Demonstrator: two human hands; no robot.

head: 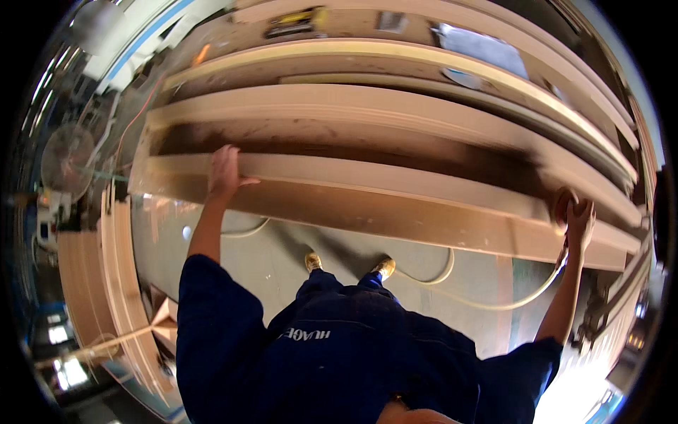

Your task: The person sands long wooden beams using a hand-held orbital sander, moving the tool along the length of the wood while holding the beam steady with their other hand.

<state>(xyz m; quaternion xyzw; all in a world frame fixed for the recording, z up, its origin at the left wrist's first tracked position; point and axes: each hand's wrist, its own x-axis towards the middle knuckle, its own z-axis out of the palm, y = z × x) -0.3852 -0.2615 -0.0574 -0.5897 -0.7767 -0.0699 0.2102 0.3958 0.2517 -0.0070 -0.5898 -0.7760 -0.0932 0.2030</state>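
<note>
A long wooden board point(381, 177) lies lengthwise before me, nearest of several, on a brown worktable point(360, 204). My left hand point(225, 172) grips it near its left end, fingers over the far edge and thumb along the near side. Far to the right, my right hand point(581, 214) is closed around a round sander point(563, 208), apparently air-powered. The sander sits at the board's right part, but blur hides how its pad meets the wood. A pale hose point(545, 286) runs down from it to the floor.
Beyond lie a wide board point(339, 100) and a yellowish strip point(381, 49). A grey sheet-like object point(482, 49) and a yellow-and-black tool point(295, 22) lie farther back. Stacked panels point(85, 286) and a fan point(68, 161) stand left. Hose loops point(445, 270) cross the floor.
</note>
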